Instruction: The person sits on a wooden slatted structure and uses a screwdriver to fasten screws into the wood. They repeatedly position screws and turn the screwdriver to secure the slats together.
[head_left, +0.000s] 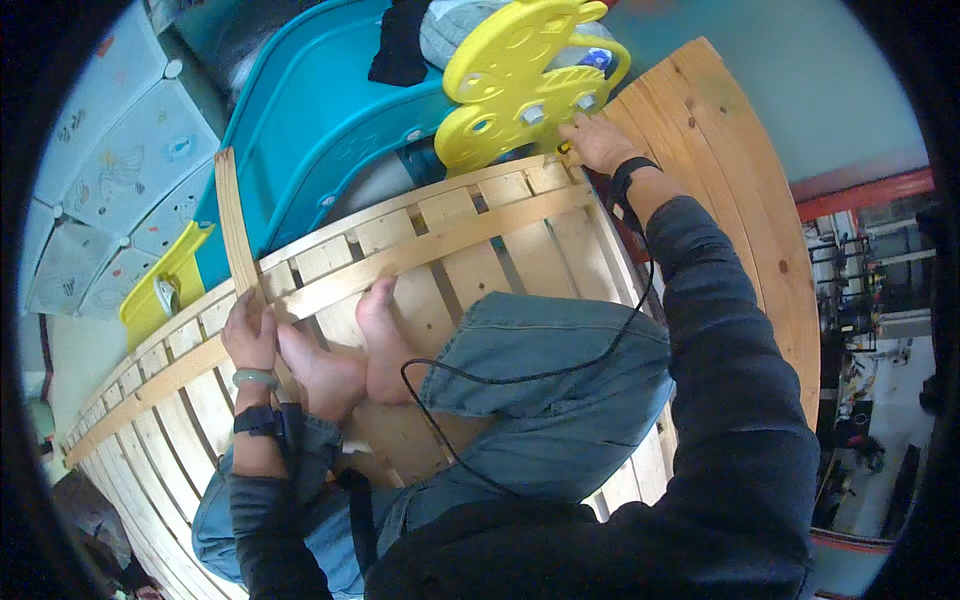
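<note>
Fingers, right: right hand [598, 142] reaches far forward to the corner where the slatted frame [470, 240] meets the curved board [735, 190]; fingertips bunched on a small yellow-tipped item, too small to identify; whether they clamp it cannot be told.
Fingers, left: left hand [250, 335] curled down over the foot of the loose slat [232, 225], pressing it where it crosses the long rail [330, 285]; fingers closed around the slat edge.
Slat: stands tilted up and away from the left hand, its top end near the teal slide [320, 110].
Frame: pale wooden slats side by side under one long rail, running from lower left to upper right; the person sits on it, bare feet [365, 350] resting on the slats just beside the left hand.
Wrists: dark band on each; a pale bangle on the left; a black cable [560, 372] runs from the right wrist across the denim-clad lap.
Surroundings: yellow disc panel [520, 85] just above the right hand; pale storage cubes [110, 170] at far left.
Step in hand, judged: fixing or adjusting the frame at its far corner while the left hand steadies the slat.
Next move calls for, judged: a firm hold on the slat, and a precise fingertip action at the corner joint, worked at full arm's reach.
</note>
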